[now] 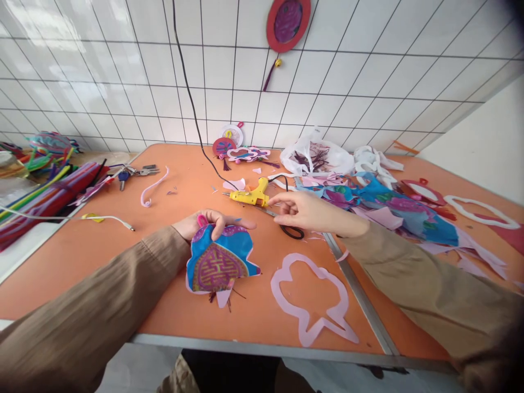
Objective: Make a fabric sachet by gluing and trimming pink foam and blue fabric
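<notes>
My left hand (213, 222) is closed on a cloth ornament (221, 259), blue with a purple and gold pattern and a pale pink edge. A pink loop shows at the ornament's top, and dark threads and a pink scrap poke out below it. My right hand (303, 212) has bent fingers with a gap between thumb and forefinger, and I see nothing in it. Its fingertips are beside the handle of a yellow glue gun (251, 194) lying on its side; whether they touch is unclear. Under that hand, scissors (292, 233) with a black handle are partly hidden.
A pink cut-out frame (282, 297) lies at the orange table's front. Fabric scraps (426, 215) and a white plastic bag (319, 155) are on the right. Keys (123, 179), a white cable (118, 219) and pipe cleaners (49, 202) lie left. A black cord (190, 98) hangs down.
</notes>
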`<state>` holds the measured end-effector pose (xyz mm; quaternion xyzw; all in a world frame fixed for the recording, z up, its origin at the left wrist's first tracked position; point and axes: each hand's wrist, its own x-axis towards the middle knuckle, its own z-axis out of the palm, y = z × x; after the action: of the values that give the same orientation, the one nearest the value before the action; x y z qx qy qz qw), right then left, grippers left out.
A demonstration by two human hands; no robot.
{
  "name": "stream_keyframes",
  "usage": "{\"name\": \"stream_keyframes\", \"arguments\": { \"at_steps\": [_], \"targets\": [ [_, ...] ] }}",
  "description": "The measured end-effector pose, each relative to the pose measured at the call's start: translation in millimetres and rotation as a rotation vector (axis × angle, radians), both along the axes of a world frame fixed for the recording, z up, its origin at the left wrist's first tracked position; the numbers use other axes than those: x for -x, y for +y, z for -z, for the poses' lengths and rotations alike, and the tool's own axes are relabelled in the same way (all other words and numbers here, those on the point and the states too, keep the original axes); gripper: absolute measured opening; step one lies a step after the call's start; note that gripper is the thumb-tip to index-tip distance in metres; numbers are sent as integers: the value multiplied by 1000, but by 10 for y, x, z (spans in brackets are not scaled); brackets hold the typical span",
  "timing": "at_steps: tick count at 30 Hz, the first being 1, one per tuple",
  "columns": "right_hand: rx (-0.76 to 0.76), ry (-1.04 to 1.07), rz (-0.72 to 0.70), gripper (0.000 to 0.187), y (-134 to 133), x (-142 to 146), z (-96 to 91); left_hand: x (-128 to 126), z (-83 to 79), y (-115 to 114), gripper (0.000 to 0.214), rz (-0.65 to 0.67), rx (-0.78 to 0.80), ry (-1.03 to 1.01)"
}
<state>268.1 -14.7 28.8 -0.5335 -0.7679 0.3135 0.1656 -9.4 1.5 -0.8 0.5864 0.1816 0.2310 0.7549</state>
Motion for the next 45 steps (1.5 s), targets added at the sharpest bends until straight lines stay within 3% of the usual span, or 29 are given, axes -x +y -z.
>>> {"name": "stream_keyframes", "arguments": {
  "at_steps": [3,5,9,14,16,20,24,29,32,35,37,39,41,43,45],
  "targets": [
    [73,382,-83,63,-209,242,60,-36,-6,-59,57,-36,11,6],
    [159,530,-128,73,-372,408,114,-80,-21,-94,57,18,2,-4],
    [170,673,-64,65,-555,607,224,-173,-35,-148,53,116,6,-26],
    [191,842,31,57,-516,624,268,-204,49,-177,30,-42,168,-11],
    [173,870,104,54,-486,601,260,-205,64,-174,30,-143,215,-49],
    [51,841,218,49,-426,545,267,-198,3,-150,40,-239,354,-96],
    [-32,826,265,44,-365,511,323,-172,-39,-143,60,-260,300,-96],
    [-13,865,224,32,-357,499,335,-180,4,-202,24,-374,126,148],
    [21,947,94,33,-393,465,321,-187,-10,-235,21,-328,47,169],
    [168,1022,-148,45,-432,428,348,-170,-35,-255,19,-163,16,164],
    [250,986,-263,53,-454,422,376,-147,-31,-264,18,-88,44,141],
    [264,856,-338,52,-475,435,391,-118,-14,-266,19,-96,103,75],
    [179,689,-377,39,-499,464,395,-84,-5,-261,24,-107,171,54],
    [-3,526,-357,22,-523,495,403,-42,-20,-249,25,-161,251,19],
    [-205,384,-333,17,-543,516,423,2,-57,-240,26,-223,312,-14]
  ]
}}
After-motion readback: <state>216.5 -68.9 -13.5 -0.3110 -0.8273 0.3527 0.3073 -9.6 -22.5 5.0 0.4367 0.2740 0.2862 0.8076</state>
